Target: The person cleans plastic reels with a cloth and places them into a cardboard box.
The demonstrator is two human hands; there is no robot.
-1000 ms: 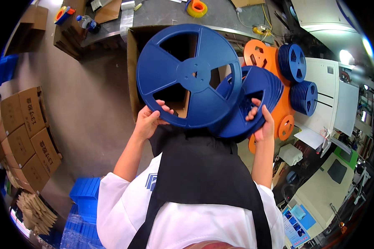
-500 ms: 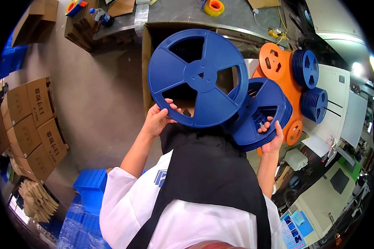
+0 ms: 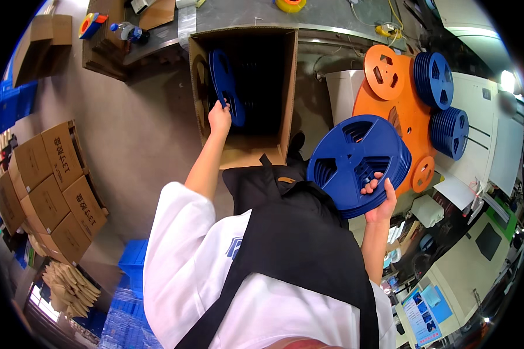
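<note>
A single blue plastic reel (image 3: 222, 75), tilted nearly edge-on, is inside the left part of an open cardboard box (image 3: 291, 87). My left hand (image 3: 220, 118) is closed on its near rim. At my right side, a stack of blue reels (image 3: 337, 154) leans against my black apron. My right hand (image 3: 381, 198) grips that stack, fingers hooked through a cutout in the reels and thumb at the outer edge. The inside of the box is dark, so its contents are hard to make out.
Right of the box stands an orange round rack (image 3: 410, 128) bearing two more blue reel stacks (image 3: 442, 81). A grey metal table (image 3: 239, 18) runs behind the box. Taped cartons (image 3: 58, 192) are piled at the left, above blue crates (image 3: 128, 308).
My left hand has carried one reel forward and left into the box, turning it from face-up to nearly edge-on. My right hand still holds the stack.
</note>
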